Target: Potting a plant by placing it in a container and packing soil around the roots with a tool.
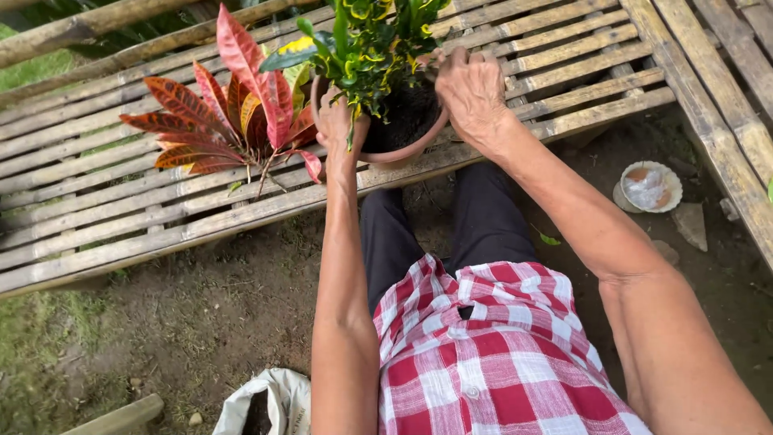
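A brown clay pot (pixel 403 149) with dark soil and a green-and-yellow leafy plant (pixel 366 40) stands on a bamboo slat bench (pixel 121 201). My left hand (pixel 336 121) grips the pot's left rim. My right hand (pixel 471 89) rests on the right rim, fingers curled over the soil. A red-and-orange croton plant (pixel 229 113) sits just left of the pot, its leaves touching my left hand.
A second slatted bench (pixel 725 105) runs along the right. A small round dish (pixel 648 187) with white wrapping lies on the dirt ground. A pale sack (pixel 270 403) of dark soil sits bottom left, beside a wooden piece (pixel 121 417).
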